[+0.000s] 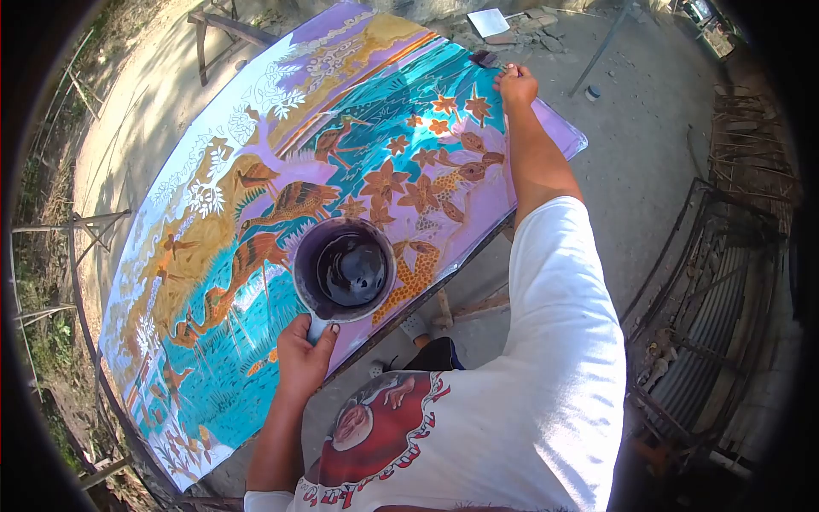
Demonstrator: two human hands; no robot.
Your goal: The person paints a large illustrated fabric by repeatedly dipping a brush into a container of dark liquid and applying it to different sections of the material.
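My left hand [304,354] is closed round the short handle of a round pot [307,247], thumb on top. Dark, glossy liquid [345,266] lies inside it. The pot is held over the near side of a large painted cloth [478,72], covering part of the picture. At the cloth's upper right edge, my right hand [517,87] pinches a paintbrush [485,59] whose dark bristles point left onto the turquoise area. Brown birds [299,203], orange-brown flowers [384,179], turquoise water and lilac patches make up the picture. White leaf shapes run along its far side.
Wooden trestle pieces [201,51] stand by the far edge and a wooden bar [444,307] shows under the near edge. A white square object [489,22] and a small container [593,92] are on the ground. Corrugated sheets [712,307] lie at right.
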